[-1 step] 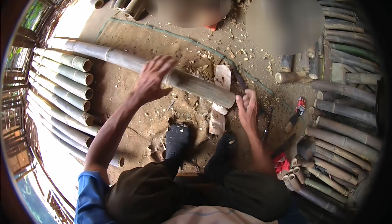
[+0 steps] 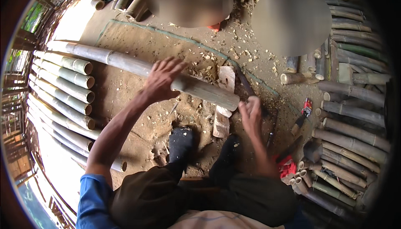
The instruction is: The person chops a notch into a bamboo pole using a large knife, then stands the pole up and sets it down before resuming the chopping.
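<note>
A long grey-brown bamboo pole (image 2: 209,93) slants across the ground, its right end resting over a pale wooden block (image 2: 222,122). My left hand (image 2: 165,78) is closed over the top of the pole near its middle, thumb on the near side. Just at the pole's right end is my right hand (image 2: 252,114), its fingers curled in and blurred; what they hold, if anything, is hidden. A dark, long, narrow tool (image 2: 244,80) runs from beyond the block toward that hand. Whether the hand grips it I cannot make out.
Cut bamboo poles (image 2: 62,93) lie in a row at left. More bamboo (image 2: 351,133) is stacked along the right. A red-and-black object (image 2: 307,107) and a red cloth-like thing (image 2: 286,166) lie at right. Wood chips (image 2: 267,53) litter the ground. Two blurred patches hide the far side.
My left hand has shifted slightly right along the pole. The right hand's fingers have drawn in closer together beside the pole's end. The pole's near end has moved slightly left.
</note>
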`<state>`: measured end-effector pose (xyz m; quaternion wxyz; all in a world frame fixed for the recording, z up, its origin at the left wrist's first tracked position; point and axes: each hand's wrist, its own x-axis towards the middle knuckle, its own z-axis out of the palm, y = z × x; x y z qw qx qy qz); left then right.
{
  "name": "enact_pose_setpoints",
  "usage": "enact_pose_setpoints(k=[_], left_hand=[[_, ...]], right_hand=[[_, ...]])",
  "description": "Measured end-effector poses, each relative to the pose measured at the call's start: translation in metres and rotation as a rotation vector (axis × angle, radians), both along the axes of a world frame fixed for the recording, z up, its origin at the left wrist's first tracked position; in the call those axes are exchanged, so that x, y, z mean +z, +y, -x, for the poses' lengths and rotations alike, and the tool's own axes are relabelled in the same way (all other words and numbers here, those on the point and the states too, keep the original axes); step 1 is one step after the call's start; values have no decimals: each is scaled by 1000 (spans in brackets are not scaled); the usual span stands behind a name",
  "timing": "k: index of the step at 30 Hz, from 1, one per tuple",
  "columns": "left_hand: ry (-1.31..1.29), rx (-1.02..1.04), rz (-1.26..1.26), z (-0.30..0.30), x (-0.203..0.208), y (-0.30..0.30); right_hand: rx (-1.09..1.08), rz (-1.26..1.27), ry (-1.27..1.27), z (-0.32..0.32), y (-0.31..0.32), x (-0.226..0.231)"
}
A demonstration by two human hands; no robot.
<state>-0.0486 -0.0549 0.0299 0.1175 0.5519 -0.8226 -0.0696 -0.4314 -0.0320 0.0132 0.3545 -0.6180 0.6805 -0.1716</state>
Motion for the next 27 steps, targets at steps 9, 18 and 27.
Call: enact_pose_setpoints(k=[9, 18, 27], left_hand=[[-131, -156, -448, 28, -41, -49], [-32, -53, -48, 42, -54, 3], [-106, -196, -397, 27, -35, -27]], right_hand=[[154, -16, 193, -33, 89, -74], [254, -428, -44, -3, 70, -47], [351, 136, 516, 110, -29, -35]])
